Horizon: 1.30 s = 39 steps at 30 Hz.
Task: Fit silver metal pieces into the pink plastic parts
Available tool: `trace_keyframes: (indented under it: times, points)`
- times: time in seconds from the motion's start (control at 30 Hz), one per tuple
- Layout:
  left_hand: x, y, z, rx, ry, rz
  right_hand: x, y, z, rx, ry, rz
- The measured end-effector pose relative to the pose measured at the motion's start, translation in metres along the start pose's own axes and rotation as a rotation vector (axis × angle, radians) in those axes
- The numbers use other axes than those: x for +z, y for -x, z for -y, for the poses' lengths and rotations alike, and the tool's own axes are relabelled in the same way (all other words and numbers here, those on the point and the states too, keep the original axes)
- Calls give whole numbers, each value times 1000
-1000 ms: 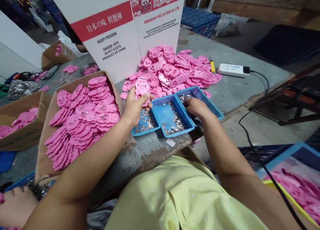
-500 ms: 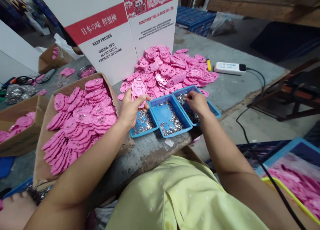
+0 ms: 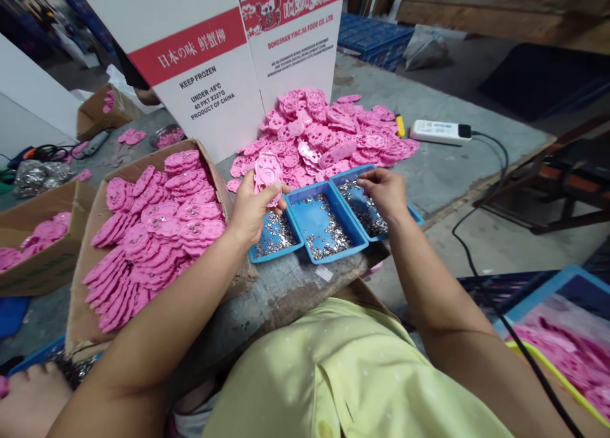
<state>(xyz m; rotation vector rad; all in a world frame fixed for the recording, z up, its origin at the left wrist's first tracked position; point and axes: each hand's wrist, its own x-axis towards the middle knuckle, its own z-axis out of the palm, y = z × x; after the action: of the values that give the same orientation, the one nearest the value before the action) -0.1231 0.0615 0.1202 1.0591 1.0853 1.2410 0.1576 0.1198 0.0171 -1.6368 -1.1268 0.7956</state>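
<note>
A pink plastic piece (image 3: 267, 171) is held upright in my left hand (image 3: 255, 206), thumb across its lower part. My right hand (image 3: 385, 193) is over the right blue tray (image 3: 413, 215), fingertips pinched together; whatever they hold is too small to make out. Small silvery metal parts lie in that tray, in the middle blue tray (image 3: 314, 225) and in the left blue tray (image 3: 260, 259). Behind the trays rises a heap of pink pieces (image 3: 324, 133). Left of my left hand, a cardboard box (image 3: 79, 292) holds stacked rows of pink pieces.
A white printed carton (image 3: 214, 101) stands behind the heap. A white power strip (image 3: 441, 131) with a black cable and a yellow tool (image 3: 399, 126) lie to the right. Another person's hand (image 3: 35, 393) shows at lower left.
My right hand has risen slightly from the metal parts in the right tray, fingers still pinched. My left hand keeps hold of the pink piece. The view has shifted a little.
</note>
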Motion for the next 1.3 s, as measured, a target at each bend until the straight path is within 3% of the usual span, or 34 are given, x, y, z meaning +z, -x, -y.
trace_keyframes:
  times: [0.13,0.27,0.53,0.7,0.87,1.13,1.3]
  points:
    - [1,0,1,-9,0,28,7,20,24,-121,-316,93]
    - [3,3,1,-43,-8,77,25,47,53,-272,-448,269]
    - [2,3,5,-116,32,181,55,70,80,-666,-304,347]
    - [1,1,5,-150,59,180,57,68,80,-754,-260,378]
    - [3,2,2,-131,69,138,59,71,81,-687,-386,425]
    - [8,4,-1,-79,11,47,64,76,81,-378,-592,493]
    - [8,3,2,-40,-13,39,63,79,87,-257,-545,492]
